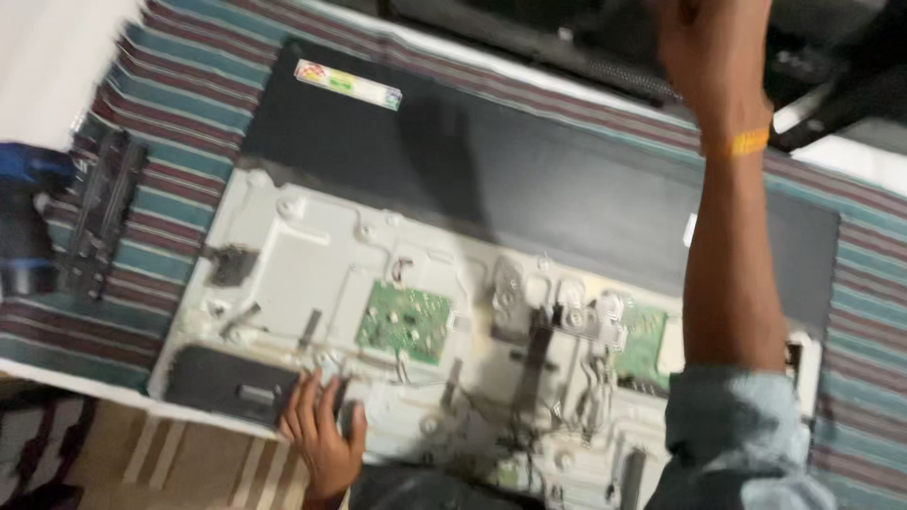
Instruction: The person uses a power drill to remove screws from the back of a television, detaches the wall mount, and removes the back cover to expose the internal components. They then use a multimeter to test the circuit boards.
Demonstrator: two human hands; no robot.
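Left hand (321,436): low in view, palm down, fingers spread and pointing away from body, pressed flat. Right hand (713,47): arm stretched far forward and up, orange band at wrist, pale blue sleeve pushed to elbow; fingers cut off by frame edge.

Striped teal-and-maroon cloth (179,113) spread beneath, white surface (47,57) at upper left; beige striped mat (179,463) below, dim indoor light

Even, soft indoor light throughout. Whole frame smeared by motion blur; edges nowhere crisp. White area at upper left washed out. A faint shadow is cast on the dark panel (529,179) at upper centre. Lower left corner dim.
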